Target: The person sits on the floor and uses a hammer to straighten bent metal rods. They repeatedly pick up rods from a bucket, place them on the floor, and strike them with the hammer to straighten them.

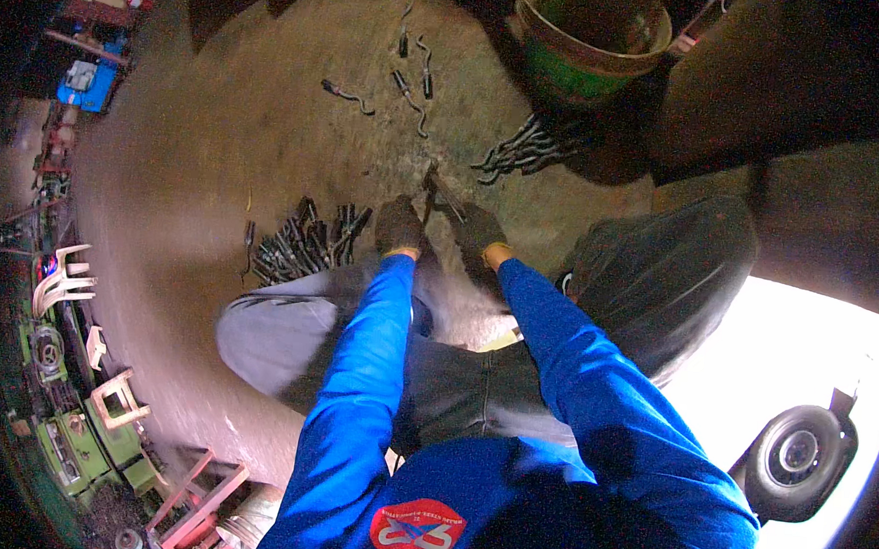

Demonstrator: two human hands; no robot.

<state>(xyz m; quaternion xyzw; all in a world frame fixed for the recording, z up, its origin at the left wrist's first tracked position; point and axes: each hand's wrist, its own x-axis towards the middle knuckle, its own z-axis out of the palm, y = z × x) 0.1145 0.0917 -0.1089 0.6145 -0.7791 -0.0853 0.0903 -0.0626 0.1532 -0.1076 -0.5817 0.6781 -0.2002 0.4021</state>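
Both hands wear dark gloves and are close together over the floor, in front of my crossed legs. My left hand [399, 226] is closed around the lower part of a dark metal rod [428, 196]; its fingers are mostly in shadow. In my closed right hand [476, 231] is a thin straight-handled tool [450, 204], slanting up and left until its far end meets the rod's upper end. Shadow hides the exact shape of that end. By my left knee lies a pile of dark rods with thick black ends [307, 240].
Several loose wavy rods [409, 102] lie ahead on the brown floor [218, 144]. A bundle of wavy rods [527, 152] lies ahead right, below a green bucket [595, 59]. Plastic chairs [61, 283] and green machinery [72, 449] line the left; a wheel [798, 452] stands behind right.
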